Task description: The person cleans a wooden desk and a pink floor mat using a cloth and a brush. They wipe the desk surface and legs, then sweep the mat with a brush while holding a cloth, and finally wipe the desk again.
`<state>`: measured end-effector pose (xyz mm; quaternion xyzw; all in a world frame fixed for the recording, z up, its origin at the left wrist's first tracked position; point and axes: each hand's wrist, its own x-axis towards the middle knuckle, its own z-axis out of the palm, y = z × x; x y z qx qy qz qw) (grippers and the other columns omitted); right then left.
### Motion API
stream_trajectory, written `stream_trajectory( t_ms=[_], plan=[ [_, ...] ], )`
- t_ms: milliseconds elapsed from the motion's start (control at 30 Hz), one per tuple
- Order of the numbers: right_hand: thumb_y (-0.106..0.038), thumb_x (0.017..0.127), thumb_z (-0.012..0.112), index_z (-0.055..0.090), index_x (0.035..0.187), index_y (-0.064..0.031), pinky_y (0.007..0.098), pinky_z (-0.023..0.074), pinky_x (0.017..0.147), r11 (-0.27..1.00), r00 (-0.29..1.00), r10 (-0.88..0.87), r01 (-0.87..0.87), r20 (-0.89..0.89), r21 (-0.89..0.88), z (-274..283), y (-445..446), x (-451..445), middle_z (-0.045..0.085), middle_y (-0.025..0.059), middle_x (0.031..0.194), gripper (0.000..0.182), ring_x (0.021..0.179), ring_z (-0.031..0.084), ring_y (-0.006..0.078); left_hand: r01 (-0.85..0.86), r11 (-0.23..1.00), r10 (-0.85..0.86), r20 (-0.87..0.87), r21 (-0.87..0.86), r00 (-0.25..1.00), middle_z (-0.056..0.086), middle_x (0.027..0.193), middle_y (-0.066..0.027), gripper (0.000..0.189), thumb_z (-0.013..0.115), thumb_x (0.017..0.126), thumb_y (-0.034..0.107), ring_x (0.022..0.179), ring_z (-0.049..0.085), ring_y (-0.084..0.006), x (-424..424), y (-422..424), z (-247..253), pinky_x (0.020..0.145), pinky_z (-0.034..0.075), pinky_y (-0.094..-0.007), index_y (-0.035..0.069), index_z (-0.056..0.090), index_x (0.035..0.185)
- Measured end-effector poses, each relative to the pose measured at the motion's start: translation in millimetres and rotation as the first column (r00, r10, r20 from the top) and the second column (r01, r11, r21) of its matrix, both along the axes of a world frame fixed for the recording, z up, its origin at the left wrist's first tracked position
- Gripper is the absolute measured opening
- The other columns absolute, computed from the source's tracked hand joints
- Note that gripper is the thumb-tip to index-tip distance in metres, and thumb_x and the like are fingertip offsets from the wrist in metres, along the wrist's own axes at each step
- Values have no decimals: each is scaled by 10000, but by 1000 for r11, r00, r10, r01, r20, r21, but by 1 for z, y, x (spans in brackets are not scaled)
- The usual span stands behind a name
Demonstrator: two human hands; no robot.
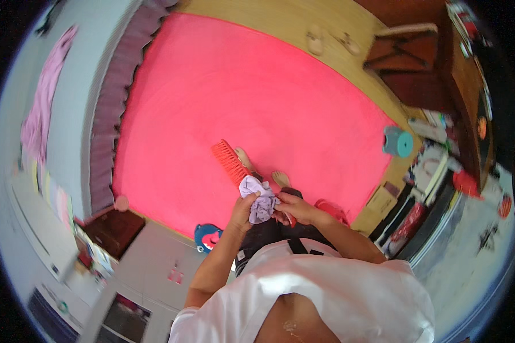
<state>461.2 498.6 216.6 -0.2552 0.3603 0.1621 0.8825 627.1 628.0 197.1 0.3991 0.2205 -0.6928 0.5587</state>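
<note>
In front of my waist I hold a bunched lilac cloth (262,201) with both hands. My left hand (243,211) grips its left side, thumb on top. The fingers of my right hand (297,209) are closed at its right edge. A red long-bristled brush (231,162) reaches out beyond the cloth towards the upper left. The middle of the brush is hidden under the cloth. A red end, apparently of its handle, shows below my right hand. Beneath lies a pink floor mat (249,98), with my bare feet on it.
A bed (68,115) with a purple skirt borders the mat on the left. A teal stool (398,142) stands at the right, near a cardboard box (382,200). Slippers (315,40) lie on the wooden floor (240,15). A blue round object (204,235) lies near my left forearm.
</note>
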Motion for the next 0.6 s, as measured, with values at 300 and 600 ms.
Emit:
stream_trajectory(
  t_ms=[300,600],
  plan=[
    [-265,1001,539,503,1237,-83,242,347,439,904,880,-422,426,-217,-28,-31,-9,-39,453,-14,685,300,510,408,79,475,864,-492,82,169,867,677,1061,-128,361,624,882,104,901,690,-257,25,-76,2,803,585,-415,-3,565,1222],
    [-188,1015,467,485,1264,-85,295,455,459,528,344,-815,772,-467,-354,-135,-26,-178,554,49,737,271,541,511,127,625,725,-689,291,289,664,674,1066,-154,353,566,879,23,920,700,-286,-30,-198,-13,823,572,-388,-39,550,1226]
  ],
)
